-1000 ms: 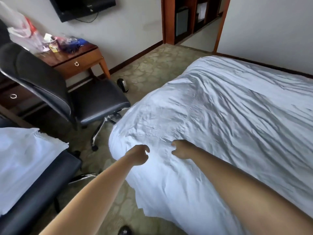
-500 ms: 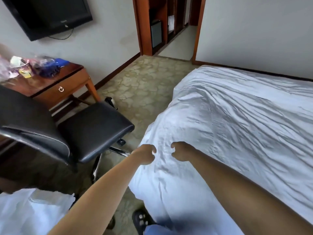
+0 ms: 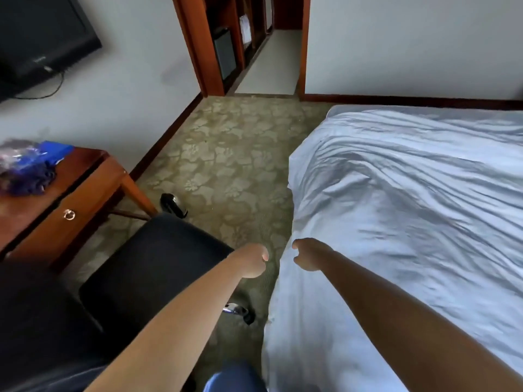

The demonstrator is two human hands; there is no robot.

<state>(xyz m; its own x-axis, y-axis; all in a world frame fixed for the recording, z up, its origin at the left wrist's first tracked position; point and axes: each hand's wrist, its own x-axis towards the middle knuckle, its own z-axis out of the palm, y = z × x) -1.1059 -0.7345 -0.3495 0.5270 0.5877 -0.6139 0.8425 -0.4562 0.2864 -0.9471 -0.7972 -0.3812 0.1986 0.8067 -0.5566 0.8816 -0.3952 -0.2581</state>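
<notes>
Bedroom, head view, looking down.

- White bed sheet [image 3: 410, 222]: fills the right half of the frame and covers the bed. It is heavily creased, and its near-left edge hangs down toward the carpet [image 3: 235, 154].
- Right hand [image 3: 307, 254]: lower centre, on the sheet's left edge. The fingers are curled tight together and grip a fold of cloth. The pinch itself is under the knuckles and hidden.
- Left hand [image 3: 252, 260]: just left of the right hand, close but apart from it. It is off the sheet, over the gap between bed and chair. The fingers are balled into a fist with the thumb against them, and no cloth shows in it.
- Black office chair [image 3: 152, 264]: lower left, with one caster [image 3: 240, 311] showing beneath the left forearm.
- Wooden desk [image 3: 85, 193]: left edge of the frame, with a ring pull [image 3: 68, 215] on its drawer. A blue and purple bundle [image 3: 28, 168] lies on top.
- Wall television [image 3: 42, 38]: upper left. There is a small logo on the lower bezel, too blurred to read.
- Small black object [image 3: 172, 205]: on the carpet, by the desk leg.
- No other writing is legible.
</notes>
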